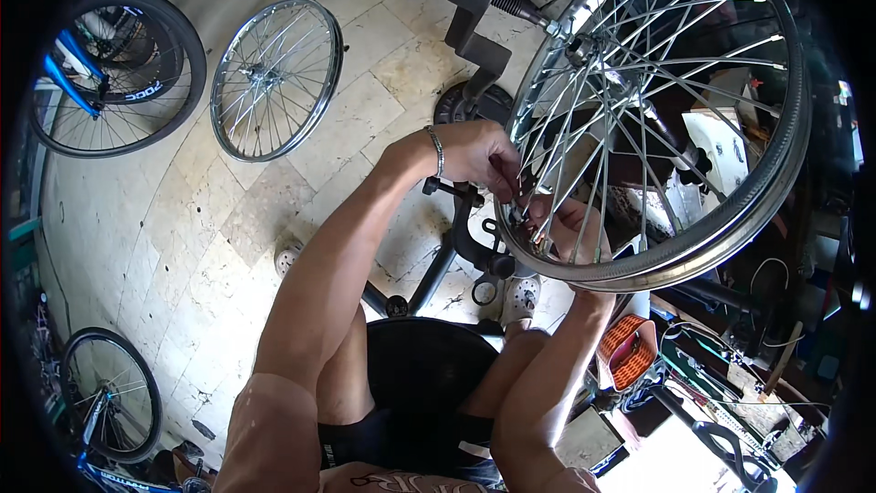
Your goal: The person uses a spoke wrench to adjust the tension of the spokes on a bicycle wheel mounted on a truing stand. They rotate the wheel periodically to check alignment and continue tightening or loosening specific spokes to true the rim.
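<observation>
A bicycle wheel without a tyre, its silver rim [712, 239] laced with many spokes, sits in a dark metal truing stand [474, 14]. My left hand [479, 160], with a bracelet at the wrist, is at the rim's near left side, its fingers pinched together by the spokes. My right hand [573, 224] reaches up from below the rim, partly hidden behind spokes, with its fingers closed close to the left fingertips. A small dark and shiny piece shows between the two hands, too small to name. The wheel's hub [602, 68] is held on the stand's axle.
Another bare wheel [278, 132] lies on the tiled floor to the left. Bicycles with tyred wheels [193, 73] stand at the far left and lower left. An orange basket [631, 356] and cluttered tools lie at the right. A black stool seat [420, 361] is between my legs.
</observation>
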### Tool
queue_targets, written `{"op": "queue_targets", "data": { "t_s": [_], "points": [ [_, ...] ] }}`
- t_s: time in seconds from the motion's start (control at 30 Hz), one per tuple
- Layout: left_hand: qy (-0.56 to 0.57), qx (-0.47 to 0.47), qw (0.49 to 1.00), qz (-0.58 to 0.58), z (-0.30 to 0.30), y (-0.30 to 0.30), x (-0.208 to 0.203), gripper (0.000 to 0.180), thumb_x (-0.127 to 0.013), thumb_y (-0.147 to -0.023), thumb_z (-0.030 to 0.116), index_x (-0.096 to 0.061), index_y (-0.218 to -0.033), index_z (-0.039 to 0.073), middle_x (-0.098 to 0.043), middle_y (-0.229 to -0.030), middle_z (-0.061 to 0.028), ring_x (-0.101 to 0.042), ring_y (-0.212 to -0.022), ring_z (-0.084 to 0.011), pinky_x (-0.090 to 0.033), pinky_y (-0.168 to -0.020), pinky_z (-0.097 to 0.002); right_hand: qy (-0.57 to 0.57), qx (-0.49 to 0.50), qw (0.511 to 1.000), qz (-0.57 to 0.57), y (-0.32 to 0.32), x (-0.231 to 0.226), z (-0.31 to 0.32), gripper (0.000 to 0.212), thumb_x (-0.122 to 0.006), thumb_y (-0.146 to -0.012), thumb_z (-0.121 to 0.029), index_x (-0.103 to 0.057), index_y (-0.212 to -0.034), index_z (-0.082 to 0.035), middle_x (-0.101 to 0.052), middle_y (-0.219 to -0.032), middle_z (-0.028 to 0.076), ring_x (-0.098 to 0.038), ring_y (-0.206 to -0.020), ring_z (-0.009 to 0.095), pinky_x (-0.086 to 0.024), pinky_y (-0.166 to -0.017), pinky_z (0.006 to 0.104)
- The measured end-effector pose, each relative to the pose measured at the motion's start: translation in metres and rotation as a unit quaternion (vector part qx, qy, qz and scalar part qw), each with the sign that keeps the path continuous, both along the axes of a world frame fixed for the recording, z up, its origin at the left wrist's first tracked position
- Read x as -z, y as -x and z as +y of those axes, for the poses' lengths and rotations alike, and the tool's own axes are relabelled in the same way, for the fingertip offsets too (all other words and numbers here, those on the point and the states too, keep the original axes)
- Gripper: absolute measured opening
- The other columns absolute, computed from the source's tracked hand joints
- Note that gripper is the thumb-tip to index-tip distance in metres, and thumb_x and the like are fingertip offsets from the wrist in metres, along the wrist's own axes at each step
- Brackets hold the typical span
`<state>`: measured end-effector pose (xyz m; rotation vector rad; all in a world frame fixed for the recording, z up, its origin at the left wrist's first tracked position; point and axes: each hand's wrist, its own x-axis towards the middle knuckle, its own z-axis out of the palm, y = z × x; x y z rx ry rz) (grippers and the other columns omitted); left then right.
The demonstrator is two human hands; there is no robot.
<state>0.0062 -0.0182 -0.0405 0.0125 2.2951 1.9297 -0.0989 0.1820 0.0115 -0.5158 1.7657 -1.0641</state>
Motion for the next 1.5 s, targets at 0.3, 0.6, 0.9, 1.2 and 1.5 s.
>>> {"op": "queue_targets", "data": {
  "t_s": [0.3,0.6,0.9,1.2,1.5],
  "points": [
    [0.439,-0.134,0.886,-0.067,0.083,-0.03,-0.095,0.012,-0.056,-0.082,0.011,-0.067,-0.08,0.005,-0.065,-0.07,-0.0152,-0.068,-0.068,-0.0282,-0.056,-0.061,-0.0399,0.165,0.054,0.98,-0.101,0.008,0.046,0.018,0.023,-0.06,-0.087,-0.008,-0.063,-0.106,0.004,-0.067,-0.082,0.007,-0.061,-0.077,0.013,-0.049,-0.069,0.0262],
    [0.479,-0.202,0.854,-0.011,0.065,-0.038,-0.089,0.004,-0.064,-0.072,0.006,-0.067,-0.075,0.006,-0.066,-0.074,-0.0145,-0.066,-0.072,-0.0307,-0.053,-0.064,-0.0404,0.127,-0.095,0.961,0.228,-0.012,0.013,0.003,0.024,-0.065,-0.084,-0.012,-0.065,-0.105,-0.001,-0.068,-0.086,0.005,-0.059,-0.078,0.011,-0.048,-0.068,0.0278],
    [0.21,-0.149,0.966,0.018,0.026,-0.023,-0.034,0.025,-0.059,-0.074,-0.008,-0.071,-0.09,0.006,-0.07,-0.081,-0.0094,-0.065,-0.073,-0.0172,-0.05,-0.069,-0.0287,0.214,0.002,0.974,0.078,-0.012,0.018,0.005,0.02,-0.074,-0.077,-0.009,-0.067,-0.092,0.002,-0.065,-0.081,0.001,-0.056,-0.073,0.008,-0.046,-0.062,0.0255],
    [0.347,-0.093,0.933,0.007,0.043,-0.017,-0.055,0.02,-0.057,-0.072,-0.006,-0.07,-0.083,0.005,-0.068,-0.076,-0.0131,-0.066,-0.068,-0.0231,-0.052,-0.062,-0.0347,0.179,-0.033,0.98,0.077,0.008,0.033,0.016,0.032,-0.072,-0.073,0.0,-0.065,-0.103,0.003,-0.066,-0.088,0.004,-0.06,-0.079,0.012,-0.048,-0.07,0.0251],
    [0.415,-0.165,0.895,0.016,0.046,-0.035,-0.074,0.01,-0.062,-0.07,0.003,-0.068,-0.076,0.008,-0.066,-0.071,-0.0126,-0.066,-0.071,-0.0288,-0.051,-0.063,-0.0406,0.159,-0.013,0.983,0.085,-0.01,0.025,0.009,0.035,-0.064,-0.086,-0.008,-0.057,-0.117,0.004,-0.066,-0.099,0.009,-0.061,-0.091,0.014,-0.049,-0.081,0.0256]
  ]
}}
